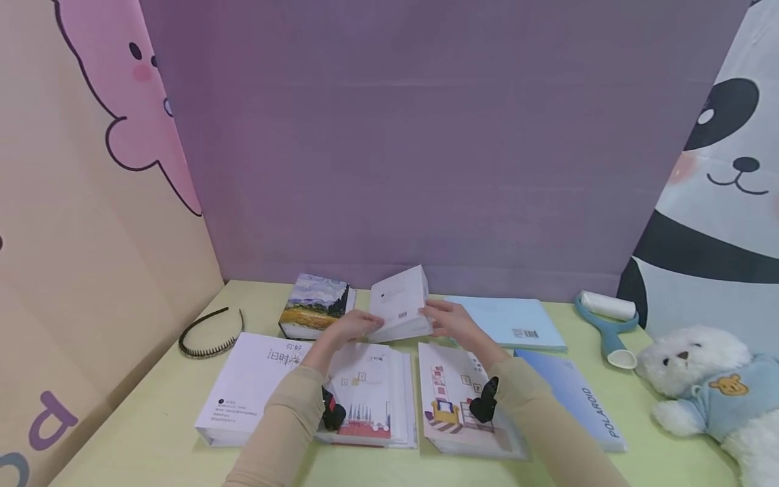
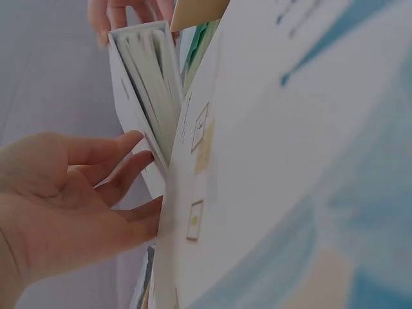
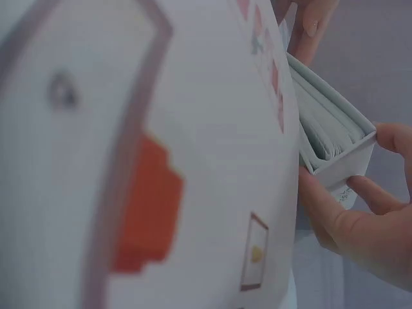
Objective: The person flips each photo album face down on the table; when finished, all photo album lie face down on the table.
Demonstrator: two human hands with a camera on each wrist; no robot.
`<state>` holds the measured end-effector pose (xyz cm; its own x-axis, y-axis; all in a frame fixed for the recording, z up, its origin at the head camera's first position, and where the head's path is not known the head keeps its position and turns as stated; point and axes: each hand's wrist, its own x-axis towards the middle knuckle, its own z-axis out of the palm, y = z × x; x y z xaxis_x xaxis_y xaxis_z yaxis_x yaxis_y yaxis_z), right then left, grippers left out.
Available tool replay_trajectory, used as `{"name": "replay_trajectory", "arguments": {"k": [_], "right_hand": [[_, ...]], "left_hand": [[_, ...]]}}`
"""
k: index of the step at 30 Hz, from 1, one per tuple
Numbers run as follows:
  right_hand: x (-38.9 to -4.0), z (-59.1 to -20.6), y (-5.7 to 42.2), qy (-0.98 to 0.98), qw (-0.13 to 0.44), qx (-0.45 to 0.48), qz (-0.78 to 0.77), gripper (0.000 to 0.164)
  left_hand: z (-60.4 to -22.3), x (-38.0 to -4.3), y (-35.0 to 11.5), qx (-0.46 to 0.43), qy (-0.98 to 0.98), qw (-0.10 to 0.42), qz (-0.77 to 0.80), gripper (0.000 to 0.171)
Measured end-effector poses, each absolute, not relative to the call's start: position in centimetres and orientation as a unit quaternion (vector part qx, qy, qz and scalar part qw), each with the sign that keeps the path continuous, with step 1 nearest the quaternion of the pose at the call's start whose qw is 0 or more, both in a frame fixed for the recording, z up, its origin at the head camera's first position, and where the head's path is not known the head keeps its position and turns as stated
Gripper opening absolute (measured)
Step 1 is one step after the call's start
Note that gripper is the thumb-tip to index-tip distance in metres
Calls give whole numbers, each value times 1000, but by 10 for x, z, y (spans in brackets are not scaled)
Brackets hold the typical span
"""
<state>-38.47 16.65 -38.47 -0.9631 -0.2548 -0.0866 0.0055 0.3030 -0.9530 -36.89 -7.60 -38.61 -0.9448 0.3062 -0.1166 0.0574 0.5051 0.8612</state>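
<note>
White and bulky — best treat the thick book as a two-handed load, tilted between both hands near the back of the counter, just in front of the purple backdrop, with the painted-cover book close by on one side and the pale blue book near on the other. On the left hand, see fingers loosely curled, pinching the lower-left corner of the thick book; on the right hand, see fingers bent round the opposite side, pinching across the thickness at a corner. Cannot tell contact with the counter beneath, so better move slowly and feel for it. Given the page ends exposed at the near end, probably wise to squeeze both covers evenly, to avoid gaping or slipping. Turn both wrists together — never drag by one corner alone — and let go gradually, only after full support from below. Mind the near edge above the red-bordered book, close enough to snag, and keep both sleeves lifted off the covers below.
</note>
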Motion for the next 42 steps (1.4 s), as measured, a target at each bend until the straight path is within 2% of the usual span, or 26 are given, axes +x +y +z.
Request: {"name": "replay_trajectory", "arguments": {"k": [7, 16, 28, 42], "right_hand": [[-384, -387, 165, 815, 110, -63, -566, 58], [-384, -390, 163, 874, 112, -48, -470, 47], [-379, -387, 160, 868, 114, -73, -478, 53], [-384, -392, 164, 866, 111, -71, -482, 51]], "left_hand": [[-387, -367, -77, 111, 860, 129, 481, 39], [-387, -364, -79, 101, 869, 158, 459, 42], [-389, -366, -80, 118, 874, 175, 437, 39], [-385, -365, -78, 124, 874, 191, 430, 38]]}}
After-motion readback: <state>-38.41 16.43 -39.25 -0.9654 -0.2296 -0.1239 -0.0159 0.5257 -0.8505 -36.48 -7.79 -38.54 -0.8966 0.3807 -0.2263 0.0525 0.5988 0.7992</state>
